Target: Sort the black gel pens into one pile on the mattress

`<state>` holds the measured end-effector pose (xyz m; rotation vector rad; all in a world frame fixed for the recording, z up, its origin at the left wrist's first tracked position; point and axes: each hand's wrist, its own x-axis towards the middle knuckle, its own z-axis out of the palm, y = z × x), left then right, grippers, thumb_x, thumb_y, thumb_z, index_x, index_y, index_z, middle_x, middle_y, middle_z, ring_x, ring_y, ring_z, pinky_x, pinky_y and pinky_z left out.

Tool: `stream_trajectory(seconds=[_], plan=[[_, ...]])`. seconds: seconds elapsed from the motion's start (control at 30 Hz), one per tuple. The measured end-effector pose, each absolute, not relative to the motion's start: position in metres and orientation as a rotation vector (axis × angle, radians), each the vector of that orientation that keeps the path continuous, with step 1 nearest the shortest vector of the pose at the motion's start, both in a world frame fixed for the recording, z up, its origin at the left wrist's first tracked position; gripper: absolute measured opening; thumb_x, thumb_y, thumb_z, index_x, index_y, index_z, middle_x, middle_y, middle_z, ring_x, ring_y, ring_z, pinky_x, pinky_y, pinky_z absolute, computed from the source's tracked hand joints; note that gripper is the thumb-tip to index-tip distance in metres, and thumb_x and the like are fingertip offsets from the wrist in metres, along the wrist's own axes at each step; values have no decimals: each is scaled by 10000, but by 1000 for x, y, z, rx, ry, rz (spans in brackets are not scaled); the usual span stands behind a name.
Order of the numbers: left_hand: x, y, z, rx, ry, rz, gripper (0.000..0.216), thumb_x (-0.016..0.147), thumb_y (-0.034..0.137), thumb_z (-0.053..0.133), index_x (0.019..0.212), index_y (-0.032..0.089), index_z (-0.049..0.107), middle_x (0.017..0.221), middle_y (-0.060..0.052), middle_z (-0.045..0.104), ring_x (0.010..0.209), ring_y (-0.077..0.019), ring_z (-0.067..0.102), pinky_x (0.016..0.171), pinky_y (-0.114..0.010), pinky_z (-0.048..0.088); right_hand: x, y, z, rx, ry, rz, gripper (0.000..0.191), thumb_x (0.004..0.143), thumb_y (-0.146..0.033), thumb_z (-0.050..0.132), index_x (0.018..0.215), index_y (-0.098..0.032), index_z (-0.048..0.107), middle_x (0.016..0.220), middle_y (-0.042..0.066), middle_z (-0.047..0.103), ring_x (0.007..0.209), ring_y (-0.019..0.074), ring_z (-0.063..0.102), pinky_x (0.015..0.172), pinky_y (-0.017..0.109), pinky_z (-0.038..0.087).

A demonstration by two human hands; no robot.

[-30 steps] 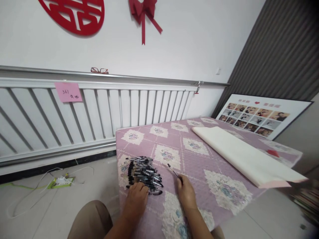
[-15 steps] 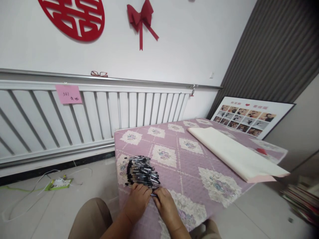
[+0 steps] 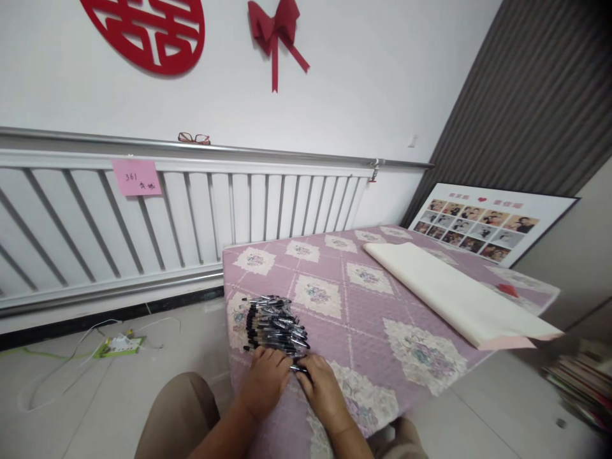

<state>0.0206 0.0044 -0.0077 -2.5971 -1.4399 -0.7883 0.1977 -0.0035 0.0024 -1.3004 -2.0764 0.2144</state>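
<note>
Several black-and-clear pens (image 3: pixel 276 324) lie side by side in a loose row near the left edge of the cloth-covered table. At the near end of that row, a dark pen (image 3: pixel 299 368) runs between my two hands. My left hand (image 3: pixel 268 377) has its fingers closed on the pen's left end, and they hide that part. On the other end, my right hand (image 3: pixel 319 386) closes its fingers and thumb. Both hands rest low, close to the tabletop, just in front of the other pens.
A purple floral cloth (image 3: pixel 363 319) covers the table. A folded cream sheet (image 3: pixel 444 293) lies on the right, with a photo board (image 3: pixel 473 223) behind it. A white radiator (image 3: pixel 258 210) runs along the wall. On the floor at left sits a power strip (image 3: pixel 119 344).
The whole view has shifted slightly, so things appear a little further right. My hands stay on the pen in front of the row, which now sits a bit more tilted.
</note>
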Motion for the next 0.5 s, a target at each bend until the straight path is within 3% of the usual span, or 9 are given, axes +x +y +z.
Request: stream_trajectory(seconds=[0.23,0.5], plan=[[20,4,-2,-2644,-1443,-697,88,945,255,520,935,250,607,889,16,608,864,-163,527,878,-355,286,198,-2,1,-1288,-2074,214,148,820,-127,559,904,-225,631,882,49,655,860,222,604,772,357,492],[20,1,8,-2676,-1516,-675,86,939,255,505,929,237,588,903,5,610,886,-183,535,862,-371,291,199,0,-6,-1282,-2034,210,213,805,-89,543,950,-216,634,1028,78,649,976,227,597,875,387,490]])
